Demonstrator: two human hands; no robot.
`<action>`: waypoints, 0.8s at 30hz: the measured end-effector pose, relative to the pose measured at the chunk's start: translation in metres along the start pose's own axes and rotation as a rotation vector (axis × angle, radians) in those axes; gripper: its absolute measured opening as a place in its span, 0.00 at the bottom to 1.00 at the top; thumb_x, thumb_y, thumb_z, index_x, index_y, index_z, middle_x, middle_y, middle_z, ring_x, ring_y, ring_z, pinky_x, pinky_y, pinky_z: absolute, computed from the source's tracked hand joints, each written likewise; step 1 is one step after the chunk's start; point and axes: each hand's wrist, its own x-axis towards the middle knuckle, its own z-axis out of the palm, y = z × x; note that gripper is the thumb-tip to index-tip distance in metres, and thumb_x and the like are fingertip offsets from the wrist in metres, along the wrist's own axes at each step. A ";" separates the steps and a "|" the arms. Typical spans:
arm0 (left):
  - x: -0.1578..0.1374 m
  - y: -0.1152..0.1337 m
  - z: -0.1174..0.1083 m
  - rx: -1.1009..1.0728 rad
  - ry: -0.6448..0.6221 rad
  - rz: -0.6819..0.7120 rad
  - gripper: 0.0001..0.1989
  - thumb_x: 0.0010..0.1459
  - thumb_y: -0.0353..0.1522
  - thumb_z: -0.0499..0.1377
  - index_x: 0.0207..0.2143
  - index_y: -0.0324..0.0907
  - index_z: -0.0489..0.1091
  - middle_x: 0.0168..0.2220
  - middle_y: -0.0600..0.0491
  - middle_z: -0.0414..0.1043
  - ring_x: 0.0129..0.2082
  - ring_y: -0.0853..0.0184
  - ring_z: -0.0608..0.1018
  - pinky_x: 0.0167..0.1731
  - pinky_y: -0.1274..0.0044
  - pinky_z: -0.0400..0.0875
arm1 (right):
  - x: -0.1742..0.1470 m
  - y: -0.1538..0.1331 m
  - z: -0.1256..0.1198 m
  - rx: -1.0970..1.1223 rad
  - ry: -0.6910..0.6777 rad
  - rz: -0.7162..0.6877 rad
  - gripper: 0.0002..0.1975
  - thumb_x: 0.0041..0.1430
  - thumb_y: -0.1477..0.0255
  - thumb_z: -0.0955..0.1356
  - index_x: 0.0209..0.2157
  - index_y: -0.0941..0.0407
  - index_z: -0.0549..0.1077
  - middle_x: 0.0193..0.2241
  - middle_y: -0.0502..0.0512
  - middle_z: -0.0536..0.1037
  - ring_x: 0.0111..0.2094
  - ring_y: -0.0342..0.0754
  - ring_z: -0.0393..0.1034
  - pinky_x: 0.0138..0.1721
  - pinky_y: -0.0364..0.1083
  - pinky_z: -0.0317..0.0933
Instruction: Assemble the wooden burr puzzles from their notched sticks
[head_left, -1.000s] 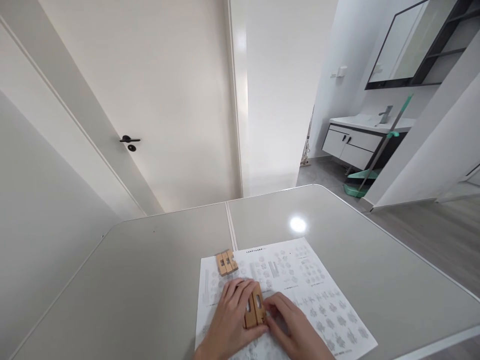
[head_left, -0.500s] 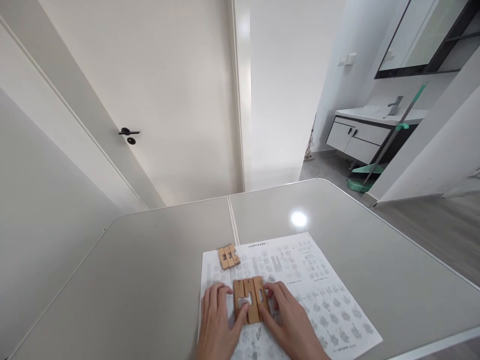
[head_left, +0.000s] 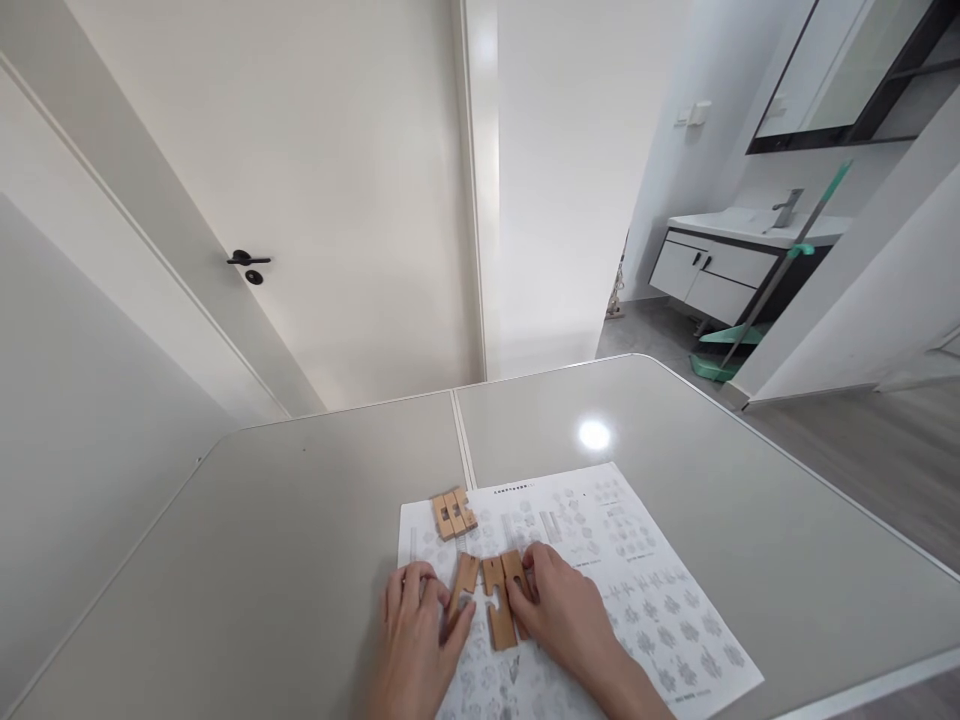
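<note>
Three notched wooden puzzle pieces lie on a printed paper sheet (head_left: 600,590) before me. My left hand (head_left: 412,625) holds the left wooden puzzle piece (head_left: 468,572) between thumb and fingers, and that piece leans at an angle, apart from the others. Beside it lies the middle wooden puzzle piece (head_left: 502,628), a notch in its left edge, with no fingers on it. My right hand (head_left: 566,605) grips the right wooden puzzle piece (head_left: 514,566), which has a slot and is partly covered by the fingers. It sits against the middle piece.
Above my hands, a second group of notched wooden pieces (head_left: 442,518) rests at the sheet's top left corner. The grey table (head_left: 300,560) has a seam down its middle. Beyond it stand a door (head_left: 360,200), a washbasin cabinet (head_left: 712,270) and a green dustpan (head_left: 714,368).
The left piece has come away from the middle one and tilted, moving left with my left hand. My right hand has closed in over the right piece.
</note>
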 end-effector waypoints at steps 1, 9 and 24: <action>0.001 0.001 -0.001 -0.008 -0.007 0.000 0.16 0.63 0.43 0.58 0.26 0.44 0.67 0.39 0.48 0.69 0.44 0.53 0.72 0.43 0.62 0.69 | 0.001 -0.001 0.000 0.002 -0.014 0.003 0.07 0.62 0.68 0.67 0.31 0.53 0.64 0.28 0.53 0.75 0.24 0.48 0.69 0.24 0.44 0.45; 0.017 0.012 -0.021 -0.303 -0.171 -0.175 0.18 0.70 0.45 0.48 0.30 0.45 0.63 0.29 0.54 0.68 0.28 0.64 0.71 0.29 0.75 0.63 | 0.012 0.010 -0.023 0.353 -0.145 -0.018 0.19 0.67 0.60 0.64 0.25 0.52 0.57 0.21 0.48 0.68 0.22 0.46 0.59 0.24 0.44 0.48; 0.074 0.020 0.029 -1.151 -0.426 -0.152 0.22 0.66 0.53 0.52 0.34 0.44 0.60 0.24 0.64 0.44 0.20 0.74 0.51 0.20 0.80 0.49 | 0.068 0.021 -0.026 1.214 -0.304 0.032 0.25 0.67 0.45 0.58 0.30 0.53 0.61 0.22 0.45 0.71 0.15 0.39 0.52 0.20 0.42 0.44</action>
